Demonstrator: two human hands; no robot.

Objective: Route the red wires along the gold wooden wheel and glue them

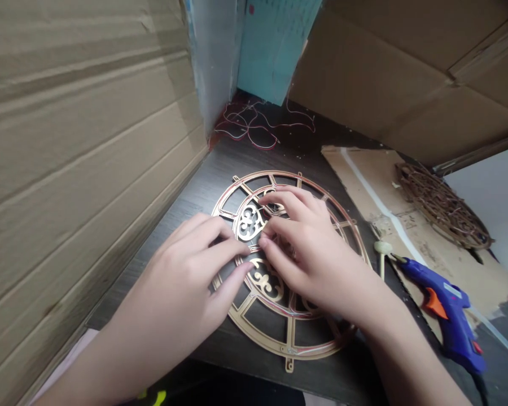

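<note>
A round gold-coloured openwork frame [288,332] with scrolled ornaments lies flat on the dark table. Thin red and white wires [275,309] run along its inner and outer rings. My left hand [195,262] reaches over the left side of the inner ring, thumb and index finger bent close together around a thin wire. From the right, my right hand [309,237] rests over the middle of the frame, thumb and index finger pinched at the same wire, its other fingers curved over the ornaments. Its palm hides part of the frame.
A blue glue gun [449,307] with an orange trigger lies at the right, near a pale round-headed stick [382,254]. Another round frame [442,206] sits on a cardboard sheet [364,169]. Loose wires [254,127] lie at the back. A cardboard wall [88,141] borders the left.
</note>
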